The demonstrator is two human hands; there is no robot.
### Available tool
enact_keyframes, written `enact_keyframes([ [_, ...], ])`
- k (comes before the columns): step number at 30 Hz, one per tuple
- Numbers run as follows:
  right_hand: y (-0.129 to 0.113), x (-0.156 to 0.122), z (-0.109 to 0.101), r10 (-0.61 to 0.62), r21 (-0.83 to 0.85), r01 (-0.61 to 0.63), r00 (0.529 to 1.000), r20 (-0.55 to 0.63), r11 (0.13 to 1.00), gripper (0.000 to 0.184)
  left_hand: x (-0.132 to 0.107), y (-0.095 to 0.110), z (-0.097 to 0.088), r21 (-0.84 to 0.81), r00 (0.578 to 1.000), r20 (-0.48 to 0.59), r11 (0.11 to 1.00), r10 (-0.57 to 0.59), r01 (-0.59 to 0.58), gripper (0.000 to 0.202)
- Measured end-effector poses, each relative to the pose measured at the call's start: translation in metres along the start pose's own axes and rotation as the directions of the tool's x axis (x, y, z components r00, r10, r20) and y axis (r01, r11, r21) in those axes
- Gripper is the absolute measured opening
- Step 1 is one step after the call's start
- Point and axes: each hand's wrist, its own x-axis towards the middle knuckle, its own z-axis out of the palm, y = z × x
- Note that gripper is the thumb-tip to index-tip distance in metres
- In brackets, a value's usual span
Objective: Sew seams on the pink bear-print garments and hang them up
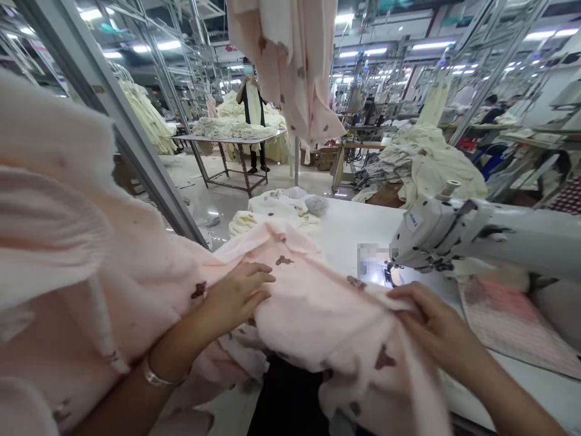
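Observation:
A soft pink fleece garment point(318, 309) with small brown bear prints lies across the white sewing table point(358, 224) and my lap. My left hand point(238, 293), a bracelet on its wrist, rests on the fabric with the fingers curled round a fold. My right hand point(431, 324) pinches the garment's edge just in front of the needle of the white sewing machine point(476, 239). More of the same pink fleece is heaped at my left.
A pile of cream and pink pieces point(276, 212) sits at the table's far edge. A pink garment point(290, 66) hangs overhead. A slanted metal post point(118, 115) stands at left. Beyond, a person point(253, 109) stands at a table stacked with cream fabric; more heaps lie at right.

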Motion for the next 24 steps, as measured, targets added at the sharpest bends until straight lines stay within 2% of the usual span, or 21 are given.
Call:
enact_keyframes([
  [3, 0.026, 0.002, -0.025, -0.109, -0.245, 0.09, 0.992, -0.068, 0.965, 0.029, 0.013, -0.003, 0.031, 0.127, 0.997, 0.08, 0.992, 0.009, -0.02, 0.027],
  [5, 0.03, -0.013, -0.03, -0.136, -0.341, 0.098, 0.987, -0.091, 0.935, 0.034, 0.028, -0.002, 0.054, 0.204, 0.994, 0.11, 0.979, -0.009, -0.013, 0.037],
  [7, 0.029, -0.038, -0.027, -0.147, -0.316, 0.119, 0.987, -0.067, 0.941, 0.034, 0.041, -0.001, 0.073, 0.237, 0.995, 0.09, 0.971, -0.04, 0.018, 0.046],
  [8, 0.029, -0.052, -0.025, -0.149, -0.281, 0.139, 0.989, -0.015, 0.949, 0.034, 0.047, -0.001, 0.08, 0.252, 0.996, 0.075, 0.967, -0.052, 0.031, 0.048],
  [11, 0.04, -0.088, -0.022, -0.071, -0.246, 0.107, 0.986, 0.152, 0.963, 0.033, 0.061, 0.001, 0.089, 0.269, 0.998, 0.048, 0.963, -0.046, 0.032, 0.047],
  [14, 0.061, -0.105, -0.034, 0.063, -0.336, -0.008, 0.986, 0.154, 0.942, 0.032, 0.064, 0.011, 0.086, 0.255, 1.0, 0.031, 0.967, 0.003, -0.011, 0.044],
  [16, 0.069, -0.105, -0.043, 0.07, -0.344, -0.016, 0.987, 0.145, 0.939, 0.03, 0.049, 0.022, 0.08, 0.254, 0.999, 0.013, 0.967, 0.031, -0.033, 0.044],
  [17, 0.067, -0.102, -0.043, 0.056, -0.338, -0.003, 0.988, 0.147, 0.941, 0.029, 0.034, 0.026, 0.077, 0.258, 0.999, -0.008, 0.965, 0.052, -0.049, 0.043],
  [19, 0.053, -0.095, -0.031, -0.017, -0.298, 0.056, 0.991, 0.133, 0.953, 0.032, -0.009, 0.034, 0.072, 0.282, 0.99, -0.111, 0.958, 0.09, -0.055, 0.038],
  [20, 0.039, -0.091, -0.017, -0.076, -0.26, 0.106, 0.99, 0.123, 0.96, 0.035, -0.035, 0.036, 0.07, 0.296, 0.961, -0.239, 0.953, 0.142, -0.067, 0.035],
  [21, 0.022, -0.087, 0.002, -0.152, -0.206, 0.168, 0.984, 0.09, 0.964, 0.037, -0.06, 0.038, 0.069, 0.311, 0.91, -0.397, 0.95, 0.122, 0.008, 0.037],
  [22, 0.001, -0.083, 0.023, -0.251, -0.131, 0.261, 0.964, 0.09, 0.956, 0.036, -0.084, 0.038, 0.068, 0.327, 0.833, -0.548, 0.935, 0.071, 0.136, 0.037],
  [23, -0.022, -0.079, 0.046, -0.315, -0.06, 0.318, 0.947, 0.058, 0.946, 0.031, -0.104, 0.038, 0.067, 0.307, 0.764, -0.643, 0.899, -0.046, 0.312, 0.04],
  [24, -0.048, -0.076, 0.069, -0.357, 0.024, 0.356, 0.931, 0.076, 0.934, 0.027, -0.12, 0.036, 0.065, 0.272, 0.695, -0.7, 0.839, -0.164, 0.472, 0.044],
])
